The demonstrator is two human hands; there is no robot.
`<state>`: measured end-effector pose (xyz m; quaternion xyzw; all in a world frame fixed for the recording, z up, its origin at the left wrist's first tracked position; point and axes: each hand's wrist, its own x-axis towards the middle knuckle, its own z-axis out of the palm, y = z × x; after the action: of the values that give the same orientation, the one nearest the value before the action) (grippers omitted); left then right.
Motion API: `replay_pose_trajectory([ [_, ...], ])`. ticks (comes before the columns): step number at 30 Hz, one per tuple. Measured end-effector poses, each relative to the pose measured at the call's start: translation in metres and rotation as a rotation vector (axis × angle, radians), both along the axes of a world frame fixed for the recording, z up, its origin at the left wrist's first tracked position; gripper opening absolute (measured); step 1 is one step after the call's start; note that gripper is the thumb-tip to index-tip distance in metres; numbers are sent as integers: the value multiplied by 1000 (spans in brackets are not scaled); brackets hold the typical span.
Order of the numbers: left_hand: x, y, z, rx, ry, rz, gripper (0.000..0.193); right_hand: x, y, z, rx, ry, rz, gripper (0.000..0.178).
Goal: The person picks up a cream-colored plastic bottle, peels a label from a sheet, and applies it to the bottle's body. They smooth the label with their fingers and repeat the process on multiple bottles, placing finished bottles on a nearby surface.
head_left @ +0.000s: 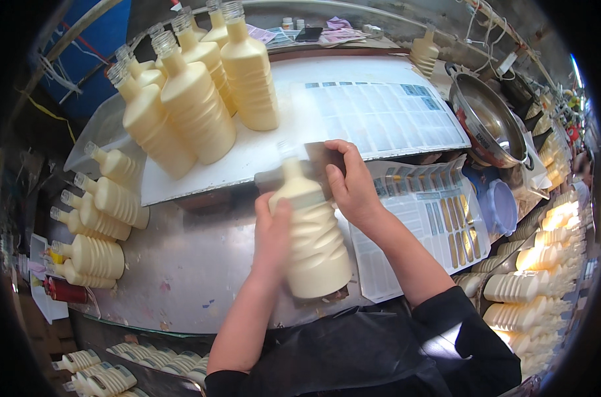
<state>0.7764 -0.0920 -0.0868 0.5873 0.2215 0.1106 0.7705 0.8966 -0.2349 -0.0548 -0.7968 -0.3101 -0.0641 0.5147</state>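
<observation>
In front of me a cream-coloured ribbed bottle [315, 253] with a clear threaded neck lies tilted back, its neck pointing away. A pale band, perhaps a label, crosses its shoulder. My left hand [273, 231], a little smeared by motion, grips the bottle's left side near the shoulder. Off the upper right of the bottle, my right hand [353, 185] pinches a thin dark flat piece [321, 159] between thumb and fingers. Beyond the neck rises a white board [254, 149], with a sheet of pale blue-edged labels [380, 109] lying on it.
Several cream bottles [198, 106] stand on the board's left; more lie at the left edge [95, 258]. A second label sheet [416, 212] with gold strips lies right, beside a metal pan [489, 119] and a lilac tub [499, 208]. Rows of bottles [519, 291] fill the far right.
</observation>
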Motion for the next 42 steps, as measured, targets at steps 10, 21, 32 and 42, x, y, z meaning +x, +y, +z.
replay_pose_trajectory([
  [10,-7,-4,13,79,-66,65,42,-1,-7,-6,61,-55,-25,37],
  [21,-47,-43,39,981,134,-56,89,-16,0,-18,190,10,-122,37],
  [32,-44,-46,36,841,118,4,95,-10,-15,-17,114,96,-215,44],
  [42,-49,-40,40,791,172,-40,101,124,-168,12,288,273,-323,31],
])
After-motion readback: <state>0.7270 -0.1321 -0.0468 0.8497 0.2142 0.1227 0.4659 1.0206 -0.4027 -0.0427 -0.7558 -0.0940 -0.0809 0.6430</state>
